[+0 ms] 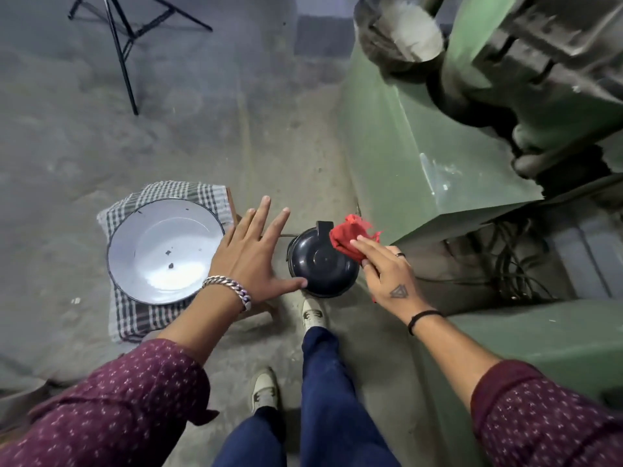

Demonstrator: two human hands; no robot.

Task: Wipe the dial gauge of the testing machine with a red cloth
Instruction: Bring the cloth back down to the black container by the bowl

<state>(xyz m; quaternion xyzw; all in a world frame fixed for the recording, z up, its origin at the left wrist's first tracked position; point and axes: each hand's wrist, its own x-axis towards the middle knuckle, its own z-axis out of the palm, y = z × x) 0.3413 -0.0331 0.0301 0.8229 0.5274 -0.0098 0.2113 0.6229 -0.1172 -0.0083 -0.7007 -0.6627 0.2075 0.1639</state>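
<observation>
So the person is standing right up against the green testing machine (421, 156), looking down. The dial gauge (320, 264) is that round black housing sitting low at the machine's near corner, just beside the green body, seen from its dark back or top side, so I can't read any face on it.

Right hand (387, 274) has the red cloth (347, 235) bunched under the fingers, grip closed on it, pressing it against the upper right edge of the gauge. Part of the cloth sticks up loose past the fingertips. There's a ring on one finger, a small triangle tattoo on the back of the hand and a thin black band on the wrist.

Left hand (253, 254) is wide open, fingers spread apart, holding nothing. The thumb tip touches the left rim of the gauge while the fingers point away over the floor. Chunky silver chain bracelet (229, 289) on that wrist.

Just left of the gauge there's a white enamel bowl (161, 247) with a dark rim and a few chipped spots, sitting on a folded checked cloth (135, 318) on what looks like a low wooden stool. Concrete floor (202, 129) is dusty, and black tripod legs (124, 45) stand well apart at the far side. Maroon dotted sleeves, blue trousers, pale shoes.
</observation>
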